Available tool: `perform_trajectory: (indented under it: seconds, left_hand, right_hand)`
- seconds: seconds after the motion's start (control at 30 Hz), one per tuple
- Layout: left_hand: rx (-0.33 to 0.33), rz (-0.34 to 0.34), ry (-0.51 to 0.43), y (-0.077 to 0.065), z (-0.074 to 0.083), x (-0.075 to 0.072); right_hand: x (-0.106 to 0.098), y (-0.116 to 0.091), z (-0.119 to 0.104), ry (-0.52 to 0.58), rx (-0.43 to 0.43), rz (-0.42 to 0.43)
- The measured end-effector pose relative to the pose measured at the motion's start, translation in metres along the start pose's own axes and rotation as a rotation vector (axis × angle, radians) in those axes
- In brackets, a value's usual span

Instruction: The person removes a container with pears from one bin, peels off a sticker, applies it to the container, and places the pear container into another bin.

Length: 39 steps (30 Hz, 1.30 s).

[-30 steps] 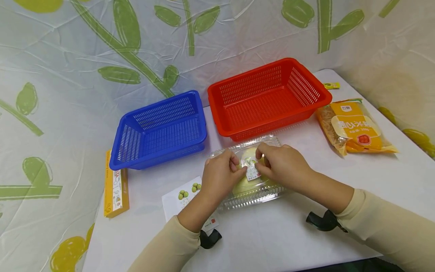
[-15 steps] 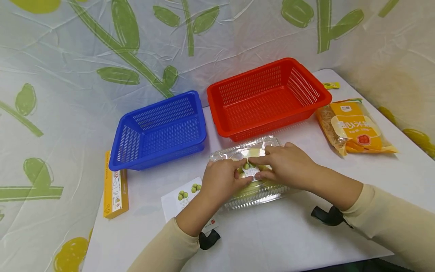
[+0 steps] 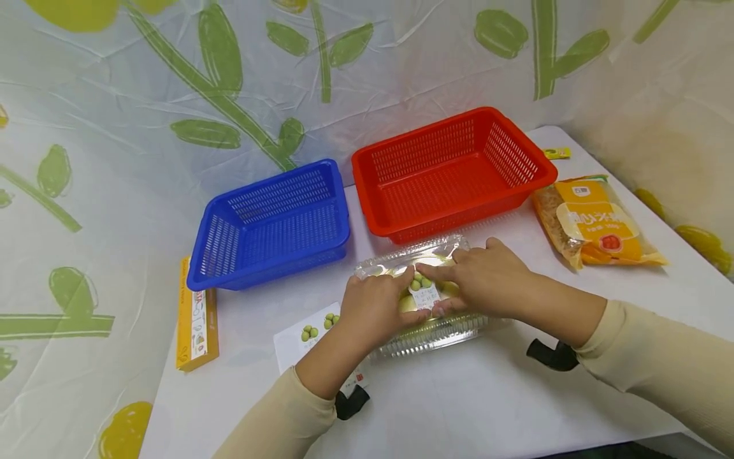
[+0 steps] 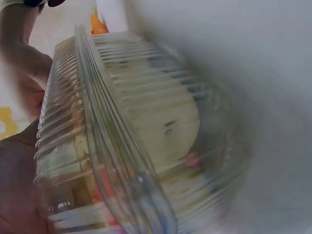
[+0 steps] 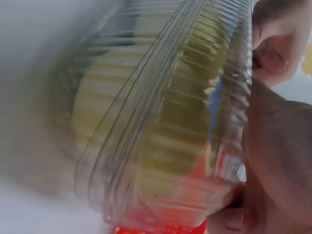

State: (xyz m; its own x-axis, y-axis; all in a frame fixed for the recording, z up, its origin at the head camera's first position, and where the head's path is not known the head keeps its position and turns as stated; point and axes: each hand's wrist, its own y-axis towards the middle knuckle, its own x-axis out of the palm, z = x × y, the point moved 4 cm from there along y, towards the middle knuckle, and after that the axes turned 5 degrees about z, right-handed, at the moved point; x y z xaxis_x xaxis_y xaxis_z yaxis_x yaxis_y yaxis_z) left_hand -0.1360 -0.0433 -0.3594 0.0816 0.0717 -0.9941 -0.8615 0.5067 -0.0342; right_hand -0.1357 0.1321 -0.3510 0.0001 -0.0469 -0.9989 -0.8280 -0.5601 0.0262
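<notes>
A clear plastic clamshell box (image 3: pixel 436 339) lies on the table with pale yellow-green round fruit (image 4: pixel 161 117) inside. On its lid is a sticker (image 3: pixel 425 296) printed with green fruit and small writing. My left hand (image 3: pixel 375 303) rests on the lid from the left, its index fingertip at the sticker's top and thumb at the lower edge. From the other side my right hand (image 3: pixel 487 280) does the same, so index tips and thumbs nearly meet around the sticker. Both wrist views show the box's ribbed side, partly blurred.
Behind the box stand a blue basket (image 3: pixel 269 264) and a red basket (image 3: pixel 459 213). At right lies an orange food bag (image 3: pixel 602 223), with a small yellow packet (image 3: pixel 556 153) beyond. A yellow carton (image 3: pixel 189 331) sits left. A sheet of fruit stickers (image 3: pixel 304 331) lies partly under my left forearm.
My fingers pinched above the sticker a second ago; now they lie spread and press around it on the lid. The thumbs have slid toward the sticker's lower edge. The head view has tilted slightly.
</notes>
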Motion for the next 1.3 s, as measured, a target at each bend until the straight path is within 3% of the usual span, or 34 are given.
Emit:
perform_trajectory:
  seconds: [0.13,0.27,0.4,0.53,0.7,0.83,1.07,1.3]
  left_hand:
    - [-0.002,0.03,-0.113,-0.006,-0.008,0.0]
    - [-0.028,0.138,-0.234,-0.015,-0.019,-0.008]
    - [-0.081,0.26,-0.258,-0.025,-0.032,-0.017]
    - [-0.135,0.311,-0.277,-0.032,-0.045,-0.018]
    - [-0.231,0.264,-0.398,-0.036,-0.056,-0.007]
    - [-0.343,0.2,-0.587,-0.041,-0.062,0.008]
    - [-0.501,0.065,-0.998,-0.045,-0.07,0.032]
    - [-0.597,0.003,-1.201,-0.047,-0.071,0.045]
  right_hand:
    - [0.003,-0.002,0.006,0.051,0.023,0.015]
    - [0.0,-0.01,0.014,0.119,0.053,0.08]
    - [-0.006,-0.016,0.023,0.116,0.063,0.18]
    - [-0.013,-0.021,0.034,0.105,0.1,0.241]
    - [-0.02,-0.025,0.048,0.084,0.15,0.256]
    - [-0.025,-0.028,0.058,0.079,0.157,0.285]
    - [-0.031,-0.034,0.074,0.081,0.173,0.294]
    - [-0.033,-0.039,0.093,0.11,0.216,0.297]
